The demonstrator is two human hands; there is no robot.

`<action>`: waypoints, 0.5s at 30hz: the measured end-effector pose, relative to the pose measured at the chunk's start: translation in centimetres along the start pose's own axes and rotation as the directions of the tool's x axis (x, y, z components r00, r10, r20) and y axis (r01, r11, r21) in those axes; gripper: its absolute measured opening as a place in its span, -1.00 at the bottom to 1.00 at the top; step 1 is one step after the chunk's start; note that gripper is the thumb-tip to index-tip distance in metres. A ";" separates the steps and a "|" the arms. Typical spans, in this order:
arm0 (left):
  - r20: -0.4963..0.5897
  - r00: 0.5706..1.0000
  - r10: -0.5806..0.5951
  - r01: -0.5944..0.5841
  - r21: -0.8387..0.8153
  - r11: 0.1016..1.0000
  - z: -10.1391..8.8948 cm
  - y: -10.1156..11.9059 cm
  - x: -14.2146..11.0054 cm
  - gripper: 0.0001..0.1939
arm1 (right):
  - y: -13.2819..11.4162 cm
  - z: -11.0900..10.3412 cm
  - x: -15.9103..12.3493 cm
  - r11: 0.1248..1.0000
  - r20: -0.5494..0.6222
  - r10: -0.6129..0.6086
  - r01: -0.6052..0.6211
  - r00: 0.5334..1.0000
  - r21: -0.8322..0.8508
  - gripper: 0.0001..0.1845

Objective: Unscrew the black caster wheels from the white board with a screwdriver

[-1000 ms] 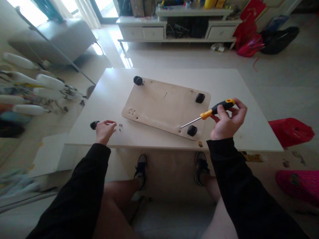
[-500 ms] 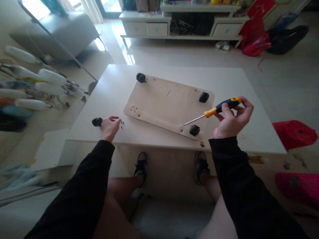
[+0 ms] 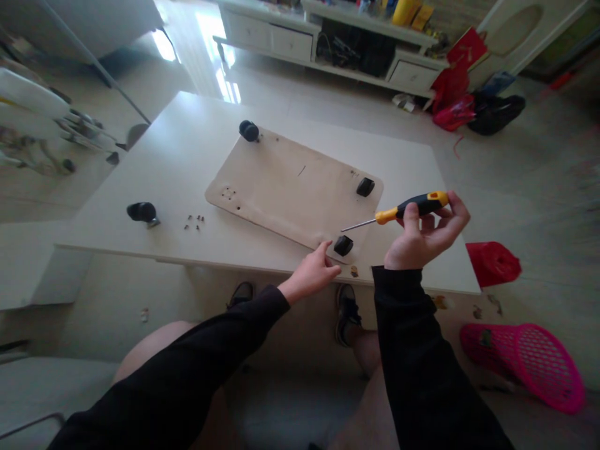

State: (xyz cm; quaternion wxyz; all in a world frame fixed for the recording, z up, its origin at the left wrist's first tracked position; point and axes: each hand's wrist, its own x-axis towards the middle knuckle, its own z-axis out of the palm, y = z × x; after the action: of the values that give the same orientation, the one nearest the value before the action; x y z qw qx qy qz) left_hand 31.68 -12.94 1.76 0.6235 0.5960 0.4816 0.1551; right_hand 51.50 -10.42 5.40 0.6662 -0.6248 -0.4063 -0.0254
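Observation:
A pale wooden board (image 3: 285, 181) lies on the white table, with black caster wheels on three corners: one at the far left (image 3: 249, 130), one at the far right (image 3: 365, 186) and one at the near right (image 3: 344, 245). Holes show at its bare left corner. My left hand (image 3: 312, 272) reaches to the board's near edge beside the near-right caster, forefinger and thumb apart; the other fingers are curled. In my right hand (image 3: 424, 231) is a yellow-and-black screwdriver (image 3: 417, 205), its tip just above the board. A loose caster (image 3: 142, 212) and several small screws (image 3: 194, 222) lie to the left.
The white table (image 3: 117, 169) has its near edge just before my knees. A red bag (image 3: 493, 264) and a pink basket (image 3: 529, 359) stand on the right. Beyond the table is a white cabinet (image 3: 269, 39).
My left hand has moved right, from beside the screws and loose caster to the board's near-right corner. My right hand still holds the screwdriver over that corner. The view has turned.

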 end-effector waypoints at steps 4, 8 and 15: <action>0.054 0.998 0.022 -0.024 0.037 0.999 2.0 -0.7 -0.7 -0.43 | -2.2 0.7 -1.2 0.997 -0.090 -0.077 0.079 0.993 0.011 -0.38; 0.028 0.999 0.035 -0.036 0.052 0.998 2.2 -0.2 -1.0 -0.50 | -3.7 0.9 -2.3 0.995 -0.016 -0.092 0.092 0.996 0.046 -0.38; 0.006 1.000 -0.024 0.025 -0.117 0.993 2.6 1.0 -0.1 -0.08 | -3.9 0.7 -3.8 0.984 0.095 -0.177 0.174 0.980 0.040 -0.44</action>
State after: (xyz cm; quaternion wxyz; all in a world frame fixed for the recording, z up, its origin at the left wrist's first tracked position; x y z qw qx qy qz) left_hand 34.04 -14.34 2.20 0.6603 0.5529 0.4776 0.1740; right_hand 46.50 -12.45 6.32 0.6503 -0.5765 -0.4925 -0.0470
